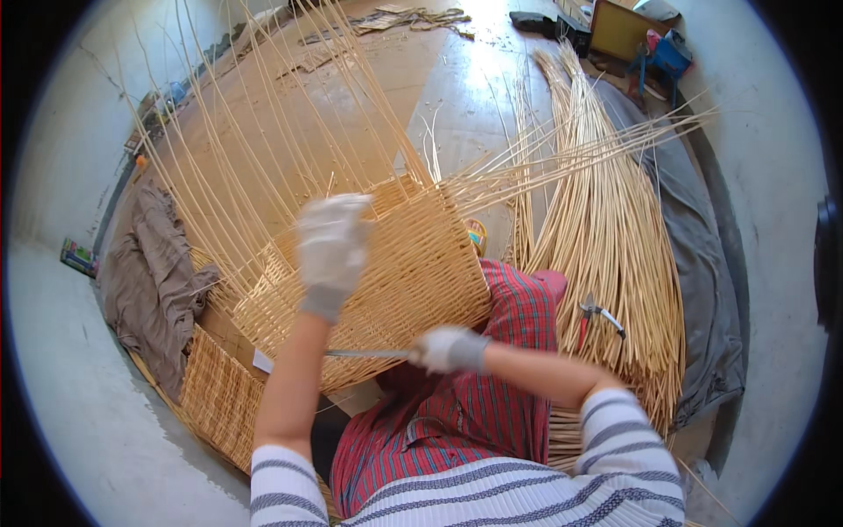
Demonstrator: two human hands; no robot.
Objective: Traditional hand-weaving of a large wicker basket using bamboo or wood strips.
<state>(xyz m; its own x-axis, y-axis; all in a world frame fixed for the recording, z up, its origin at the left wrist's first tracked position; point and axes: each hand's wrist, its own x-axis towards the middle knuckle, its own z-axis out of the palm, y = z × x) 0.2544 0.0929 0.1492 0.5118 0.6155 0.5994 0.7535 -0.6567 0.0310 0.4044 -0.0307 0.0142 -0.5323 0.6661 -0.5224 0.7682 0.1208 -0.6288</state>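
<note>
A half-woven wicker basket (413, 263) rests on its side across my lap, long upright canes (263, 105) fanning from its far edge. My left hand (334, 246), in a white work glove, is over the basket's left part near the woven edge; its fingers are smeared by motion. My right hand (450, 350), also gloved, is closed around the end of a thin grey metal bar (369, 353). The bar points left across the near side of the weaving. More loose canes (571, 162) stick out to the right from the basket's corner.
A big bundle of peeled canes (615, 237) lies to the right, with red-handled pruning shears (597, 318) on it. A woven panel (219, 395) and a brown cloth (154, 272) are at left. A small blue stool (663, 61) stands far right.
</note>
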